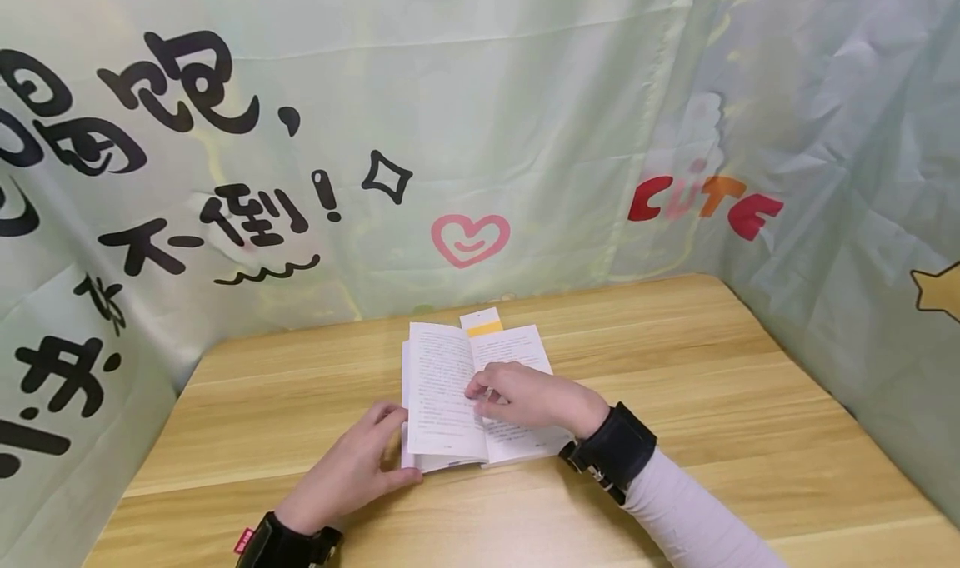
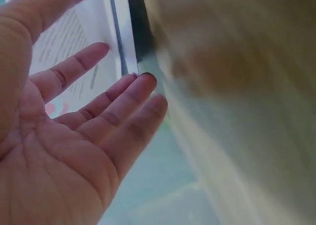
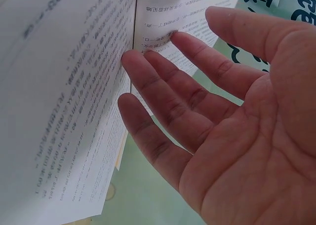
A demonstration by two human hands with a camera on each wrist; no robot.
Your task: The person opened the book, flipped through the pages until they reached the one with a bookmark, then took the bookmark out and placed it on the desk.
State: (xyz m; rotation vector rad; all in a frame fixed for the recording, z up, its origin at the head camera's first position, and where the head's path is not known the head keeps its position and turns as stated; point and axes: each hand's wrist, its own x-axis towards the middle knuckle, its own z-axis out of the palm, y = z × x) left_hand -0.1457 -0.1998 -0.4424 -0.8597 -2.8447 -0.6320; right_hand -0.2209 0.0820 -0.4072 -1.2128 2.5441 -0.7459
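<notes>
An open book [image 1: 444, 385] with printed text lies on the wooden table, its left pages standing slightly raised. My left hand [image 1: 358, 461] is at the book's lower left edge, thumb near the bottom corner. In the left wrist view the left hand's fingers [image 2: 129, 106] are spread and nearly straight beside the page edges. My right hand [image 1: 532, 395] is over the right page, fingertips at the central fold. In the right wrist view its fingers [image 3: 170, 101] are loosely bent, with the tips right at the page [image 3: 94, 87] near the gutter.
A white card with a yellow band [image 1: 482, 322] sticks out past the book's top edge. The wooden table [image 1: 675, 368] extends around the book. A pale green cloth backdrop [image 1: 540, 135] with lettering and a pink heart hangs behind and at both sides.
</notes>
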